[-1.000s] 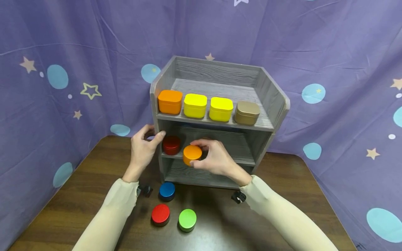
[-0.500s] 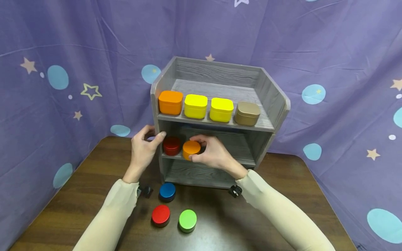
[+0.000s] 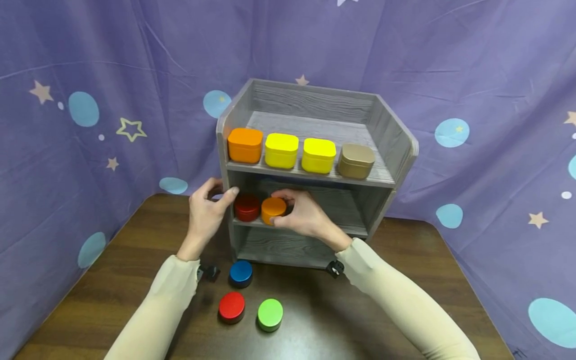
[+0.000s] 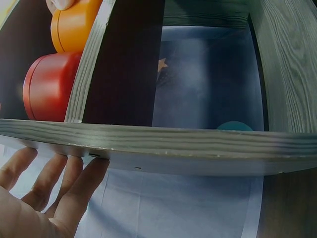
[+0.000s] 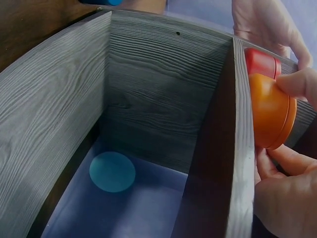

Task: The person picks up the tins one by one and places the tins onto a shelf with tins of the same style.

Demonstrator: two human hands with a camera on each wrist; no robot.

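Note:
My right hand [image 3: 302, 214] pinches a round orange tin [image 3: 272, 210] between thumb and fingers at the middle level of a grey wood-grain shelf unit [image 3: 288, 245]. Just left of it on that level sits a round dark red tin [image 3: 247, 208]. In the right wrist view the orange tin [image 5: 270, 111] stands close by the board's front edge. My left hand [image 3: 206, 215] grips the unit's left side panel, thumb at the front edge. The left wrist view shows its fingers [image 4: 74, 186] against the panel's outer face.
Along the top level stand a squarish orange tin [image 3: 245, 145], two yellow tins [image 3: 281, 151] and a bronze tin [image 3: 356, 161]. On the wooden table [image 3: 112, 300] before the unit lie round blue [image 3: 241, 273], red [image 3: 232, 307] and green [image 3: 270, 315] tins. A purple curtain [image 3: 171, 60] hangs behind.
My right hand has moved the orange tin slightly up and inward, onto the middle level beside the dark red tin. The left hand has stayed at the side panel.

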